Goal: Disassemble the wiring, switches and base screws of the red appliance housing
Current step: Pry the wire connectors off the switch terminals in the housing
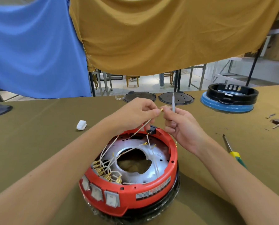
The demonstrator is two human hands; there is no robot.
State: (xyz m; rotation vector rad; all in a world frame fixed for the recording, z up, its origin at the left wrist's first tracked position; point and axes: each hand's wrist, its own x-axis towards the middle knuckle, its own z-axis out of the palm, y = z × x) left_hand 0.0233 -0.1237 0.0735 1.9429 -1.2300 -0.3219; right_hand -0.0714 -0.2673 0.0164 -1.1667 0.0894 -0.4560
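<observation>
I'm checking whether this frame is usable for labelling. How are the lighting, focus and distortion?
Head view: even, soft light; faint shadow beside the red housing; mild glare on its silver inner plate. Both hands, left and right, and the wire terminal read sharp. Wide-angle bending curves the table edge and stretches the forearms.

A single head-worn wide-angle view looks forward and down over the red housing (132, 172), which sits close below the lens, low and centre. Both forearms reach in from the bottom corners and meet just beyond the housing. Farther beyond it the olive table (38, 135) runs to hanging cloths (135, 38), bowed by the lens.
</observation>
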